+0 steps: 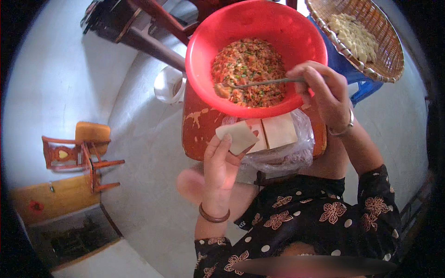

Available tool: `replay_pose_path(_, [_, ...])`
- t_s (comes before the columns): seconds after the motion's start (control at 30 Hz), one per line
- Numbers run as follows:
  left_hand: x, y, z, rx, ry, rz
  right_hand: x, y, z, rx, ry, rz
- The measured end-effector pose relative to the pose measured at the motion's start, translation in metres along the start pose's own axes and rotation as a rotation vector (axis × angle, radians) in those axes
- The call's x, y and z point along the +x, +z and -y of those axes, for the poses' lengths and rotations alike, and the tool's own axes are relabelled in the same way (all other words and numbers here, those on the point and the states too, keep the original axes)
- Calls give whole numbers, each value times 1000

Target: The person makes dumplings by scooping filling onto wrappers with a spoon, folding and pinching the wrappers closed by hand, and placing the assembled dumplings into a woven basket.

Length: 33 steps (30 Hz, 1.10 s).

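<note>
My left hand (219, 156) is closed on a square dough wrapper (238, 137), its thumb on top. Between the fingers of my right hand (326, 90) is the handle of a metal spoon (259, 84). The spoon's head lies at the left side of a chopped filling (250, 65), orange with green bits. That filling sits in a large red plastic bowl (199, 51). Just below the bowl, stacks of square wrappers (280, 131) rest on a clear plastic bag (303, 148).
The bowl and bag stand on a worn wooden stool (197, 132). A woven basket (391, 55) of pale folded dumplings (354, 39) is at the upper right, on a blue stool (359, 88). A white bin (168, 85) and a wooden chair (90, 157) are on the left.
</note>
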State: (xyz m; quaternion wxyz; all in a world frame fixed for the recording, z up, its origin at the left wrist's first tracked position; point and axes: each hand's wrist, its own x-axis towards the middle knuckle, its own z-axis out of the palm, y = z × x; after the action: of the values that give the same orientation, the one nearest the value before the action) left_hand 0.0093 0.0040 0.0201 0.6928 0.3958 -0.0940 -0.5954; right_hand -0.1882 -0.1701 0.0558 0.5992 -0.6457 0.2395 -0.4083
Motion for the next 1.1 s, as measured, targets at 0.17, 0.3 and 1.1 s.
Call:
replay_pose_path(0.17, [-2,-4,0,84,6,-1,-35,-11,8,-271,-294,149])
replay_pose_path(0.3, [-7,-3,5,82,-20,46,-52,-24,8,-472,-504,388])
replay_pose_path(1.1, [-36,-38,20,37,-160,258,-66,-37,22,-797,-947,814])
